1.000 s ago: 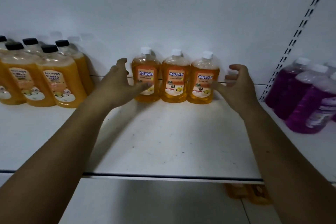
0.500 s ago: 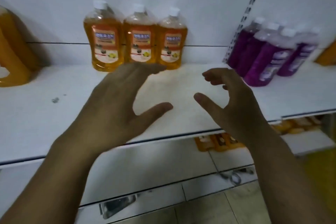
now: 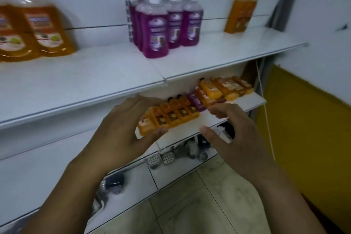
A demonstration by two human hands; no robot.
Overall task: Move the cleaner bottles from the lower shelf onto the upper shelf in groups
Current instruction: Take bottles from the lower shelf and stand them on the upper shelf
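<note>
Orange cleaner bottles (image 3: pixel 176 114) stand on the lower shelf (image 3: pixel 252 103) — left hand (image 3: pixel 121 131) and right hand (image 3: pixel 229 137) both spread, empty.

Since a second ago both hands have left the three orange bottles on the upper shelf (image 3: pixel 79 81) and dropped below its front edge, the left hand (image 3: pixel 121 133) and right hand (image 3: pixel 229 135) now spread empty before the lower shelf's orange bottles (image 3: pixel 171 115).

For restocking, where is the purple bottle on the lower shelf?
In the head view, the purple bottle lies right of centre on the lower shelf, between orange bottles.
</note>
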